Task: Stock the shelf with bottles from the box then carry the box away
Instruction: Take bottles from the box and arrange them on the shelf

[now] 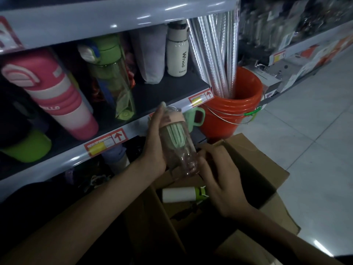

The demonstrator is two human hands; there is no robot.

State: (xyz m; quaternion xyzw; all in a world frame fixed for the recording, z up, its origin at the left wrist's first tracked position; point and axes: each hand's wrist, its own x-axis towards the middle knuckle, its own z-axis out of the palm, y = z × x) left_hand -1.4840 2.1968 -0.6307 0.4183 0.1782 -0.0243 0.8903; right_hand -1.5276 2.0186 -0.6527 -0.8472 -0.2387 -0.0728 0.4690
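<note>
My left hand (155, 144) was wrapped round the clear bottle (177, 148), fingers up its left side, thumb hidden behind it, so a full grip. My right hand (219, 180) sat at the bottle's base, fingers loosely curled and blurred; can't tell if it was touching or just beside. The bottle had a pink lid (172, 116) and a green insert inside, and it was held above the box (254, 175), near its far-left corner. Its long axis ran roughly upright, lid tilted up and away toward the shelf (149, 96), base toward me. The shelf lay straight ahead and slightly up from the left hand, which was the nearer hand, so I'd judge the placing was a left-hand job. A bare patch of shelf sat near the front edge between the green bottle (112, 79) and the white bottle (176, 52), which stood at the back right. A pink bottle (55, 94) lay leaning further left. The box wasn't empty: one white bottle with green cap (183, 195) lay on its side inside, near the left wall, so carrying was not due yet. Beyond the shelf's right end stood an orange bucket (233, 104) holding silvery rolls (215, 52). Pale tiled floor (315, 121) to the right, dim light.
</note>
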